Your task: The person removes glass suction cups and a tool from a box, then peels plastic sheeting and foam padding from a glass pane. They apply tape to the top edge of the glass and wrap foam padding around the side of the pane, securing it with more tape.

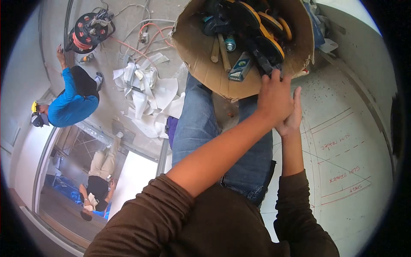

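Observation:
My left hand (pixel 275 96) reaches across to the near right edge of a cardboard box (pixel 205 70), its fingers curled on the black end of a black-and-yellow tool (pixel 269 47). Just below and behind it, my right hand (pixel 292 118) is turned up with one digit stretched out; its other fingers are partly hidden by my left hand. Inside the box lie wooden handles (pixel 223 53), a spray can (pixel 230 43), a small dark green box (pixel 240 67) and more black-and-yellow tools (pixel 246 13).
White scraps (pixel 150 92) and cables (pixel 147 36) lie left of the box, near a cable reel (pixel 89 32). A person in blue (pixel 75 105) is at the left; another person (pixel 98 184) is lower left. At the right is a white panel (pixel 338 158) with red markings.

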The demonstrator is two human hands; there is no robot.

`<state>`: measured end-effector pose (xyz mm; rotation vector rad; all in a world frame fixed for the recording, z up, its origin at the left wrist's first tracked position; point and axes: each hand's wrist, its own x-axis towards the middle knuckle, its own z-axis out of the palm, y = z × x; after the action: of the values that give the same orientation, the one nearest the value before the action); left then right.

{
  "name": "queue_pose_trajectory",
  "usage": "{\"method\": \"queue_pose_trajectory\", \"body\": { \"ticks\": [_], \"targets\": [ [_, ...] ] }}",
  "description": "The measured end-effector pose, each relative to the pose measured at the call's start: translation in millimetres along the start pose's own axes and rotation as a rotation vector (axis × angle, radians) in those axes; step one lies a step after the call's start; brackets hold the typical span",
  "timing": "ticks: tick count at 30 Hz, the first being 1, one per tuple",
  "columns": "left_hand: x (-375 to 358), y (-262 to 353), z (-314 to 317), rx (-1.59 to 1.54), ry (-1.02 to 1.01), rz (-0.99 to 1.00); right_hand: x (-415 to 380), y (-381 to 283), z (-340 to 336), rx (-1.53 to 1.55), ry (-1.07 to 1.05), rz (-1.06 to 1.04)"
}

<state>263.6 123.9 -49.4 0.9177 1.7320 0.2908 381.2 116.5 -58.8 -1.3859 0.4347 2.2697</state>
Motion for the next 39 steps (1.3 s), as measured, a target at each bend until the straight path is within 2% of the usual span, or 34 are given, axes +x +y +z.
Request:
{"method": "queue_pose_trajectory", "body": {
  "ticks": [3, 5, 6, 8, 10, 12, 15, 18, 20, 21, 22, 24, 26, 27, 29, 30, 32, 34, 35, 36, 37, 39],
  "targets": [
    [-4.7, -47.6, 0.0, -0.340, 0.228, 0.225, 9.4, 16.7, 3.4, -0.037, 0.038, 0.019],
    [-17.5, -73.3, -19.4, -0.463, 0.211, 0.181, 17.4, 24.3, 20.2, -0.041, -0.009, 0.054],
    [-24.2, -87.5, -32.0, -0.524, 0.199, 0.167, 26.1, 22.6, 20.8, -0.056, 0.101, 0.065],
    [-46.0, -121.6, -58.6, -0.347, 0.286, 0.143, 43.0, 20.8, 18.0, -0.081, 0.322, 0.081],
    [-75.1, -170.7, -72.4, -0.105, 0.319, 0.061, 46.4, 19.9, 20.9, -0.117, 0.400, 0.064],
    [-107.2, -209.9, -76.4, 0.080, 0.242, -0.122, 51.9, 18.1, 25.3, -0.153, 0.450, 0.051],
    [-146.0, -219.6, -73.9, 0.265, 0.029, -0.463, 55.6, 17.1, 34.2, -0.155, 0.500, 0.036],
    [-130.4, -224.1, -78.7, 0.194, -0.115, -0.570, 54.6, 19.4, 44.8, -0.075, 0.552, 0.026],
    [-120.4, -221.9, -71.8, 0.343, 0.019, -0.338, 56.5, 25.9, 32.1, -0.049, 0.570, 0.039],
    [-112.5, -219.6, -66.5, 0.417, 0.088, -0.221, 51.9, 36.4, 23.5, -0.113, 0.509, 0.074],
    [-98.0, -208.4, -68.9, 0.311, 0.160, -0.196, 44.0, 52.0, 19.1, -0.174, 0.444, 0.102],
    [-75.1, -171.5, -78.4, 0.093, 0.276, -0.162, 9.6, 102.6, 68.3, -0.371, 0.709, 0.134],
    [-45.2, -159.6, -74.6, -0.404, 0.196, -0.573, -24.6, 140.7, 97.4, -0.548, 0.665, 0.154],
    [-32.4, -158.9, -74.3, -0.645, 0.167, -0.758, -42.7, 147.4, 103.1, -0.592, 0.613, 0.305],
    [-26.8, -160.6, -83.8, -1.031, -0.250, -0.794, -63.1, 147.9, 114.3, -0.682, 0.472, 0.568],
    [-27.4, -162.0, -89.3, -1.213, -0.475, -0.805, -61.6, 131.8, 118.1, -0.853, 0.353, 0.625],
    [-37.0, -156.1, -106.3, -1.143, -0.441, -0.823, -54.4, 74.6, 110.9, -1.186, 0.116, 0.750],
    [-50.4, -166.4, -120.6, -1.080, -0.442, -0.782, -25.1, 10.3, 92.9, -1.792, 0.007, 0.132],
    [-60.3, -170.7, -127.7, -1.069, -0.437, -0.770, -2.7, -20.5, 86.3, -1.750, 0.186, -0.124],
    [-73.3, -174.1, -134.5, -1.057, -0.432, -0.760, 26.1, -45.4, 78.1, -1.953, 0.246, -0.623],
    [-86.7, -176.7, -140.9, -1.045, -0.430, -0.753, 52.5, -62.9, 73.6, -2.165, 0.328, -0.805],
    [-107.7, -179.8, -159.5, -1.013, -0.477, -0.768, 112.4, -75.9, 50.6, -2.336, 0.251, -0.496]
  ]
}}
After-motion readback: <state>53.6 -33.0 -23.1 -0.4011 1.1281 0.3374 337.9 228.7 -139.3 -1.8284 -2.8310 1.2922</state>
